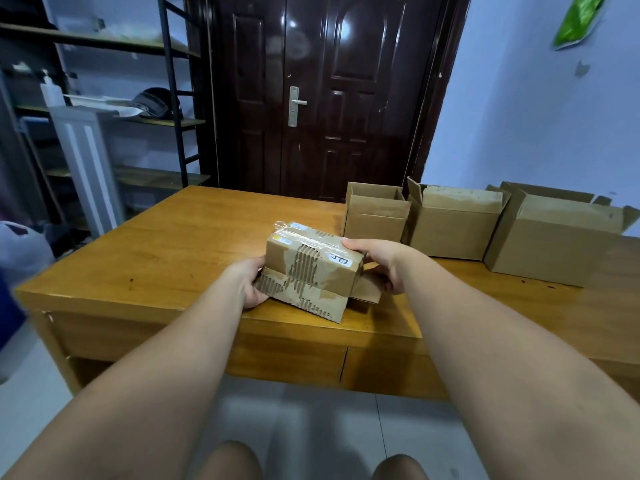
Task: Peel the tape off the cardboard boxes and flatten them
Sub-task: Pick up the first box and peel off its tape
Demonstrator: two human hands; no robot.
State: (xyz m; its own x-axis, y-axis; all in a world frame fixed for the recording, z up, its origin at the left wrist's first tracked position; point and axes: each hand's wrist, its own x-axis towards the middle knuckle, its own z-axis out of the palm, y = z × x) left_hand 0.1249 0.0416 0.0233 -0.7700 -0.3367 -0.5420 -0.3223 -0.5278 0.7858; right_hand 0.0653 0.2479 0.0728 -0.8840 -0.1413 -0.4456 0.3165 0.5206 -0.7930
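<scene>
A small worn cardboard box (pixel 311 271) sits near the front edge of the wooden table (pixel 180 244). Its near face is torn down to the corrugation, and clear tape (pixel 298 233) with labels still covers its top. My left hand (pixel 250 285) grips the box's left end, fingers hidden behind it. My right hand (pixel 381 265) grips the right end, thumb along the top edge, fingers by an open side flap (pixel 365 289). Both arms reach forward from the bottom of the view.
Three open cardboard boxes stand in a row at the table's right: a small one (pixel 375 213), a medium one (pixel 453 223) and a large one (pixel 554 237). A dark door (pixel 311 98) is behind the table, metal shelving (pixel 104 98) at left.
</scene>
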